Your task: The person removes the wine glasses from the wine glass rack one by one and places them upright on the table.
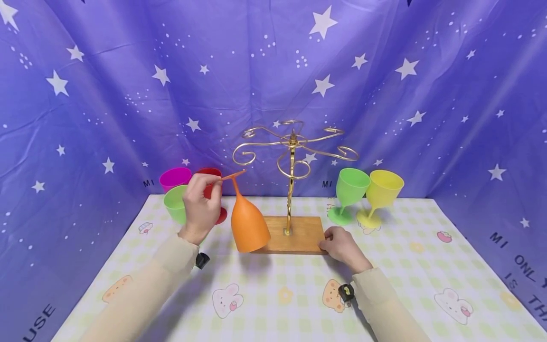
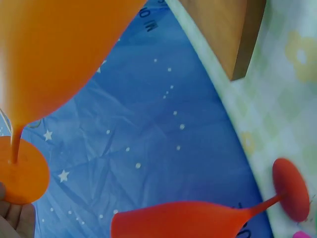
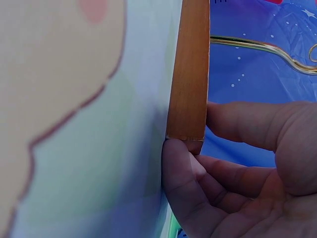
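Observation:
My left hand (image 1: pixel 202 207) pinches the round foot of an orange plastic goblet (image 1: pixel 249 225), which hangs bowl-down and slightly tilted in front of the left end of the wooden base (image 1: pixel 305 232). In the left wrist view, fingertips hold the edge of the orange foot (image 2: pixel 29 171). A gold metal stem with several curled arms, the goblet rack (image 1: pixel 292 185), rises from that base. The goblet's foot is just below the left front curl, apart from it. At the base's right end, my right hand (image 1: pixel 344 247) grips the corner, thumb on top, as the right wrist view shows.
Left of the rack stand a magenta goblet (image 1: pixel 175 178), a light green goblet (image 1: pixel 175 204) and a red goblet (image 1: pixel 210 172), partly hidden by the left hand. To the right are a green goblet (image 1: pixel 352 185) and a yellow goblet (image 1: pixel 384 189). A starry blue curtain (image 1: pixel 256 71) surrounds the table.

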Available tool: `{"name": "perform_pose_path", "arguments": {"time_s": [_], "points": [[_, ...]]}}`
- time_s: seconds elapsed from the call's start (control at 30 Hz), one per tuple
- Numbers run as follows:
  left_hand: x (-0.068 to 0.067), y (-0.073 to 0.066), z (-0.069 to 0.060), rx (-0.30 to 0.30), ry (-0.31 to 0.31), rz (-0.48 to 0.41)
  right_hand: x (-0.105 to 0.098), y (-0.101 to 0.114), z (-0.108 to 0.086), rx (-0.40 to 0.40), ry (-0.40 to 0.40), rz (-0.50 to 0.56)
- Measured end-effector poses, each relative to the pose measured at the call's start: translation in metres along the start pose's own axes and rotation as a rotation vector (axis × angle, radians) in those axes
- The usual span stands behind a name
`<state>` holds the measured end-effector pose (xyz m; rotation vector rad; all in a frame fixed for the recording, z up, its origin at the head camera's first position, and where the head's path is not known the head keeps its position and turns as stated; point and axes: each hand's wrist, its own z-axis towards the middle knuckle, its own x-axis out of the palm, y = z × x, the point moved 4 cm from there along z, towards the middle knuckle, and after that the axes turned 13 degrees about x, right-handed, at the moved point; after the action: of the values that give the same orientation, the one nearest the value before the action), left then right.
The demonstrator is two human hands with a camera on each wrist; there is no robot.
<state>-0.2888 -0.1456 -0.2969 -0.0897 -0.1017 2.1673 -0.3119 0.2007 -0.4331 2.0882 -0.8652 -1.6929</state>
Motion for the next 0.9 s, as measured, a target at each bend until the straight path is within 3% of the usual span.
{"name": "perform_pose_path", "arguments": {"time_s": [0.63,0.77,0.9], "points": [[0.002,-0.011,-0.047,-0.223,0.067,0.08,-0.005,0.003,-0.005,0.004,0.004,0.006],[0.004,-0.014,-0.053,-0.253,0.075,0.082,-0.011,0.008,-0.01,-0.023,-0.001,0.042],[0.005,-0.016,-0.061,-0.278,0.078,0.077,-0.019,0.019,-0.02,-0.116,-0.054,0.069]]}}
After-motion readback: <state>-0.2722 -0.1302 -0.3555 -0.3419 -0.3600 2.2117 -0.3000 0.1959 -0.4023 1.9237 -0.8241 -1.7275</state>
